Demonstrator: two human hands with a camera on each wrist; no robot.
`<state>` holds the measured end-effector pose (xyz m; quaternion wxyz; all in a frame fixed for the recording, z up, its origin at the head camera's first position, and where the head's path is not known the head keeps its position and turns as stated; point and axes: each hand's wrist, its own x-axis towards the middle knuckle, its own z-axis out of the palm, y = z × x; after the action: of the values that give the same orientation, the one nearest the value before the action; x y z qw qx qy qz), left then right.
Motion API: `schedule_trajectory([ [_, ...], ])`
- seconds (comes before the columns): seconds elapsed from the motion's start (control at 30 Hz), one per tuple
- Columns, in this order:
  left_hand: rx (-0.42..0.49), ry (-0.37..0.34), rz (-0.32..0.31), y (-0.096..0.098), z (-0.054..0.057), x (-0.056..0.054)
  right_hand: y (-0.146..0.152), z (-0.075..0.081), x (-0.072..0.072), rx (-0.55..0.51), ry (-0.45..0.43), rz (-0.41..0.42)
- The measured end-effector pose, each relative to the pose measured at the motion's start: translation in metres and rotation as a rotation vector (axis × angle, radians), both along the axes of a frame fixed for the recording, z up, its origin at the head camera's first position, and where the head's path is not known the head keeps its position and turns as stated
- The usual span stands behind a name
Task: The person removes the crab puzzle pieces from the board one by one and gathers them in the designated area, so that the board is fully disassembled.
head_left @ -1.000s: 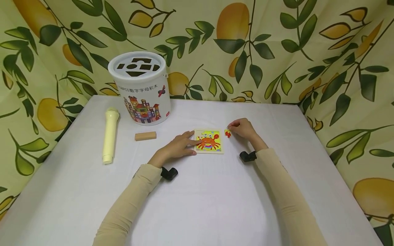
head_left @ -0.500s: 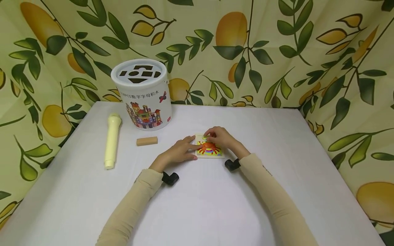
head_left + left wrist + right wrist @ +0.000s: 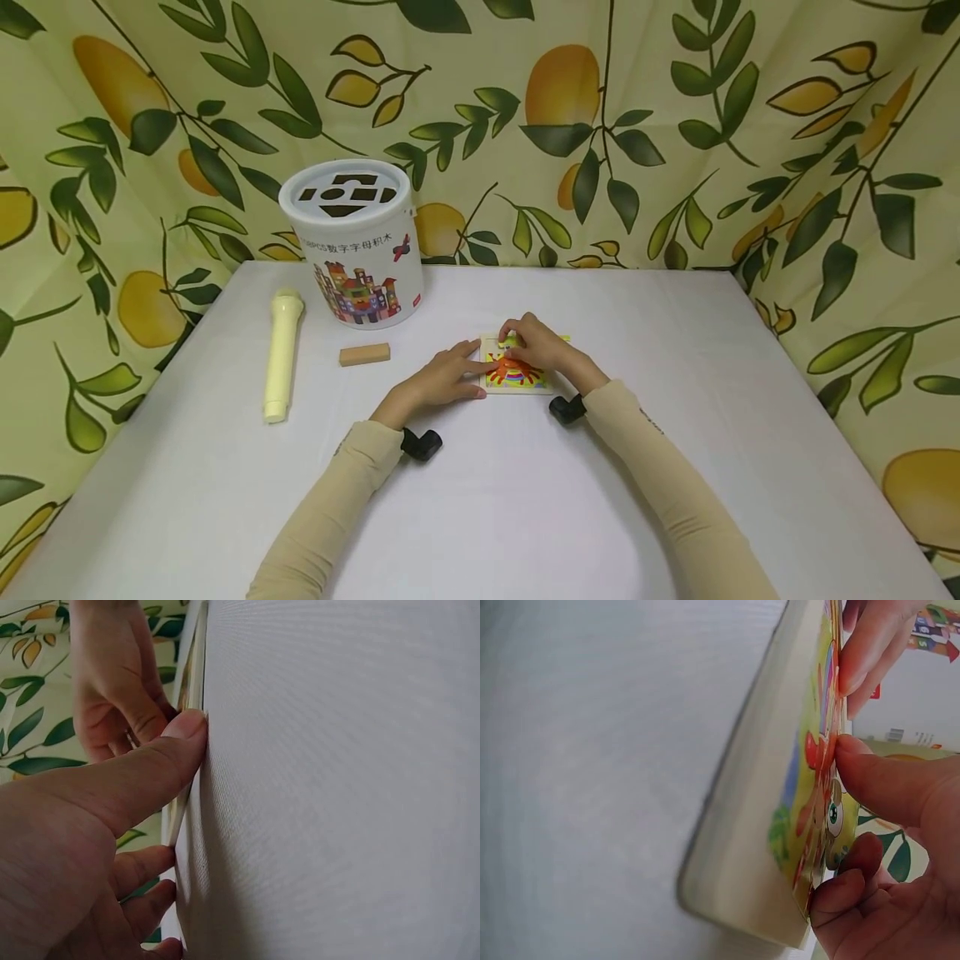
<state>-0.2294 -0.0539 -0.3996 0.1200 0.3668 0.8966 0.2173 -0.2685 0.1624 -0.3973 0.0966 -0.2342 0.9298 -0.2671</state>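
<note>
A square wooden crab jigsaw puzzle point(image 3: 519, 377) lies flat on the table. My left hand point(image 3: 441, 378) rests at its left side, the index finger extended over the picture and the thumb at the near corner. Over the upper part, my right hand point(image 3: 542, 343) pinches a puzzle piece with a painted eye point(image 3: 834, 825), which looks slightly tilted up from the board in the right wrist view. My right fingers cover part of the piece and the picture. A bit of yellow point(image 3: 565, 337) shows just beyond the right hand.
A white block bucket point(image 3: 360, 250) with a cut-out lid stands at the back left. Nearby lie a cream toy microphone point(image 3: 281, 358) and a wooden block point(image 3: 364, 354). A fruit-patterned curtain point(image 3: 480, 200) borders the table.
My right hand has moved left from the small piece beside the puzzle to the puzzle's upper part. The left hand has stayed at the left edge. The camera view has shifted slightly.
</note>
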Motion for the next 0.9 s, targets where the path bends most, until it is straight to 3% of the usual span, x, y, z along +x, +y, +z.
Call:
schedule_trajectory([
  [0.2, 0.029, 0.004, -0.013, -0.001, 0.002, 0.004, 0.001, -0.001, 0.004, -0.028, 0.005, -0.011],
  [0.47, -0.027, 0.026, 0.005, 0.001, 0.002, 0.001, 0.004, 0.001, 0.002, -0.104, -0.003, -0.1],
  [0.63, -0.039, 0.023, 0.008, 0.001, 0.003, -0.001, 0.008, 0.004, -0.002, -0.151, 0.004, -0.107],
  [0.9, -0.042, 0.01, 0.0, 0.0, 0.002, -0.003, 0.015, 0.0, -0.01, -0.251, -0.056, -0.15],
])
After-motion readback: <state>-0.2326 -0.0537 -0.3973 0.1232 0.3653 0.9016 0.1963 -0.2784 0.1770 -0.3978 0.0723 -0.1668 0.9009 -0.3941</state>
